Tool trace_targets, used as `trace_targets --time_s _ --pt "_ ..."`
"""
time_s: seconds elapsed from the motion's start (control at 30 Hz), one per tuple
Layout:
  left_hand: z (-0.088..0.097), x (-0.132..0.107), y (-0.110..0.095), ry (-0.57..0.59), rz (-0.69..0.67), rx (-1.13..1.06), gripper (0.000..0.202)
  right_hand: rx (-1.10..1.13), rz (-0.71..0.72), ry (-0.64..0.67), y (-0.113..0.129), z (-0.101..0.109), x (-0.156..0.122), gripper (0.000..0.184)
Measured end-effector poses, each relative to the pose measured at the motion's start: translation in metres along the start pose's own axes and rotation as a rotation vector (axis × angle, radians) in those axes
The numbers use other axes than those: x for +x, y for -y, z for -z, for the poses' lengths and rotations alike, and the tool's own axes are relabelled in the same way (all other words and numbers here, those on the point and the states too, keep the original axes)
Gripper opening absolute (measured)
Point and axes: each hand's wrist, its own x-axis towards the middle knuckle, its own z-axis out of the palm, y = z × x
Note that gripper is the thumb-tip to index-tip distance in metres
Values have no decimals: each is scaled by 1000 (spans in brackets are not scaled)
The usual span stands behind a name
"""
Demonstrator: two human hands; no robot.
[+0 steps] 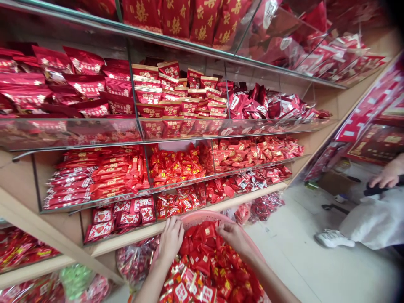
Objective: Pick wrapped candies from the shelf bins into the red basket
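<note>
A pink plastic basket (202, 214) sits low in front of the shelves, heaped with red wrapped candies (205, 256). My left hand (171, 239) lies over the basket's left rim, its fingers bent and close together against the edge. Inside the far right part of the rim, my right hand (232, 236) has its thumb and fingers pinched on a small red candy packet (217, 227), mostly hidden by the fingertips. Paler square packets (192, 288) lie in the near part of the heap.
Tiered glass-fronted shelves (186, 140) with red candy packets rise ahead. A wooden ledge (132, 236) runs right behind the basket. Bagged candies (135, 259) lie beneath it. At right, another person's hand (389, 173) and white shoe (334, 238) show above the pale floor (293, 261).
</note>
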Motion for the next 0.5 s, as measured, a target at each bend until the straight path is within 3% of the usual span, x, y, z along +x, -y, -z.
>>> trace_targets --time_s 0.23,0.5 --pt "0 -1 1 -3 8 16 22 124 -64 38 -8 -36 3 31" --pt "-1 -1 1 -22 3 10 23 165 -160 101 -16 -51 1 36"
